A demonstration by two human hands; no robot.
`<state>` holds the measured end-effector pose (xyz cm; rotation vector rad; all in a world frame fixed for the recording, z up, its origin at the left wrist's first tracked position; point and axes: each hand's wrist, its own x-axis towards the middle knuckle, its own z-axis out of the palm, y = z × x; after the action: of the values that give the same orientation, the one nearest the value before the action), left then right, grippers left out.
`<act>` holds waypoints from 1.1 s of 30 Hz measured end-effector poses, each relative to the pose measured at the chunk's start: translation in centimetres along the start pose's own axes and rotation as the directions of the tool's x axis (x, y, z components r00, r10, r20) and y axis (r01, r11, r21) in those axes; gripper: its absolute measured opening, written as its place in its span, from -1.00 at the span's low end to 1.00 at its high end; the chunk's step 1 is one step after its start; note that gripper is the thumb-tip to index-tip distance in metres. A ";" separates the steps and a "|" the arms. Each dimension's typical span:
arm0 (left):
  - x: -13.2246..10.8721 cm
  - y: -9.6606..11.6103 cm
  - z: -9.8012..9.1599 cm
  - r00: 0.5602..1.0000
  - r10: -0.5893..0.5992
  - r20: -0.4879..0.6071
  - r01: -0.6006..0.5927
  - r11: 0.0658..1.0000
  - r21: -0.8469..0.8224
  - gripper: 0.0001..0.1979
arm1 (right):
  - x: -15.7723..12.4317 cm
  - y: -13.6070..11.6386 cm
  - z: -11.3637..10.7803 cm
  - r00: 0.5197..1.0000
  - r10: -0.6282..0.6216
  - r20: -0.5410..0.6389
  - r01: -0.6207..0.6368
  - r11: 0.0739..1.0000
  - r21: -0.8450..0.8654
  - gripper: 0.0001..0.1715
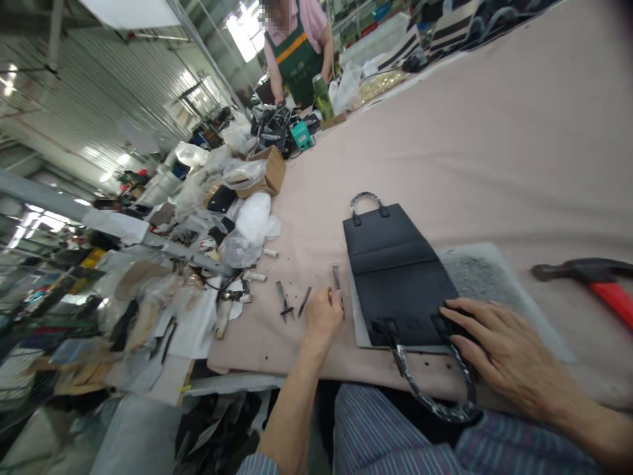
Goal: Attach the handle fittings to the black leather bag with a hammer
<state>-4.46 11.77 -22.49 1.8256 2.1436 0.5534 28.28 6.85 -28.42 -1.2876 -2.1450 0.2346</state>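
A black leather bag piece (398,264) with a wrapped handle at each end lies flat on a pale board (499,277). The near handle (435,409) hangs over the table's front edge. My right hand (504,349) rests with fingers spread on the bag's near right corner, by the handle's base. Left of the bag, my left hand (325,313) has its fingers curled at a thin metal tool (337,277) on the cloth; its grip is partly hidden. A slim punch (304,301) and a metal tool with a crosspiece (283,300) lie further left.
A hammer with a red handle (610,300) lies at the right. White spools (254,277), plastic bags and a cardboard box (274,171) line the table's left edge. Across the table stands a person in a green apron (299,59), near a green bottle (322,97).
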 end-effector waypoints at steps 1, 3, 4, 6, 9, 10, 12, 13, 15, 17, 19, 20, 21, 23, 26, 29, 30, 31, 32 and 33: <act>0.0 -0.4 -0.1 1.000 0.006 -0.003 -0.005 0.998 0.068 -0.82 | 0.0 0.2 0.2 1.000 -0.005 -0.006 0.005 1.000 0.004 -0.54; -0.3 -1.2 -0.3 1.000 0.009 -0.028 -0.003 0.983 0.186 -0.79 | -0.1 0.4 0.4 1.000 -0.014 -0.015 0.015 1.000 0.008 -0.54; -0.3 -1.7 -0.5 0.999 -0.004 -0.044 0.014 0.972 0.236 -0.79 | -0.1 0.4 0.4 1.000 -0.021 -0.018 0.021 1.000 0.005 -0.55; -0.1 -2.8 -1.2 0.996 -0.057 -0.071 0.078 0.941 0.330 -0.79 | -0.1 0.4 0.3 0.999 -0.032 -0.013 0.032 0.999 -0.007 -0.55; 1.3 -4.8 -2.6 0.983 -0.184 0.005 0.167 0.900 0.402 -0.82 | 0.0 0.1 0.1 1.000 -0.026 -0.002 0.026 0.999 -0.034 -0.55; 2.0 -5.4 -3.0 0.971 -0.232 0.060 0.190 0.896 0.401 -0.84 | 0.1 -0.1 0.0 1.000 -0.020 0.002 0.020 0.999 -0.042 -0.56; 3.5 -6.3 -3.8 0.937 -0.302 0.174 0.218 0.897 0.384 -0.89 | 0.2 -0.5 -0.4 1.000 -0.004 0.012 0.005 0.999 -0.047 -0.57; 4.2 -6.5 -4.0 0.926 -0.312 0.213 0.217 0.901 0.377 -0.91 | 0.3 -0.7 -0.5 1.000 0.005 0.020 -0.004 0.999 -0.045 -0.57; 5.4 -6.7 -4.4 0.920 -0.292 0.260 0.189 0.915 0.357 -0.86 | 0.5 -1.1 -0.9 0.999 0.029 0.038 -0.027 0.999 -0.038 -0.58; 6.0 -6.4 -4.8 0.924 -0.246 0.293 0.141 0.931 0.338 -0.80 | 0.7 -1.5 -1.2 0.998 0.050 0.050 -0.048 0.998 -0.028 -0.58; 6.0 -5.9 -5.1 0.937 -0.185 0.297 0.109 0.961 0.252 -0.79 | 1.0 -1.8 -1.4 0.996 0.072 0.061 -0.071 0.997 -0.020 -0.59; 5.7 -5.4 -5.1 0.948 -0.152 0.281 0.118 0.984 0.134 -0.81 | 1.0 -1.9 -1.5 0.995 0.081 0.065 -0.080 0.997 -0.016 -0.59; 5.1 -4.8 -5.0 0.958 -0.123 0.258 0.139 0.989 -0.043 -0.83 | 1.1 -2.0 -1.6 0.994 0.089 0.068 -0.089 0.996 -0.012 -0.59; 3.5 -2.9 -4.2 0.972 -0.089 0.215 0.186 0.853 -0.488 -0.78 | 1.2 -2.1 -1.7 0.992 0.102 0.069 -0.102 0.995 -0.004 -0.59; 0.3 1.2 -1.6 0.968 -0.032 0.247 0.233 0.473 -0.850 -0.55 | 1.1 -2.2 -1.8 0.992 0.109 0.057 -0.109 0.994 0.000 -0.57; -2.4 5.4 1.6 0.963 0.021 0.270 0.244 0.361 -0.900 -0.60 | 1.1 -2.2 -1.7 0.992 0.108 0.059 -0.108 0.994 -0.006 -0.57; -2.9 6.4 2.5 0.966 0.043 0.256 0.223 0.365 -0.904 -0.66 | 1.1 -2.2 -1.7 0.992 0.107 0.063 -0.107 0.994 -0.008 -0.58; -3.4 7.2 3.3 0.970 0.070 0.232 0.190 0.379 -0.906 -0.71 | 1.1 -2.2 -1.8 0.992 0.106 0.067 -0.105 0.994 -0.010 -0.58; -3.7 7.8 4.0 0.974 0.102 0.203 0.145 0.405 -0.903 -0.75 | 1.1 -2.2 -1.8 0.992 0.105 0.069 -0.104 0.995 -0.011 -0.58; -3.9 8.1 4.6 0.976 0.135 0.171 0.095 0.440 -0.893 -0.80 | 1.2 -2.2 -1.9 0.992 0.104 0.070 -0.103 0.995 -0.011 -0.58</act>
<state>5.34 9.53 -23.06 1.1672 1.1948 1.1610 27.37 6.42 -25.46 -1.4158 -2.1415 0.3199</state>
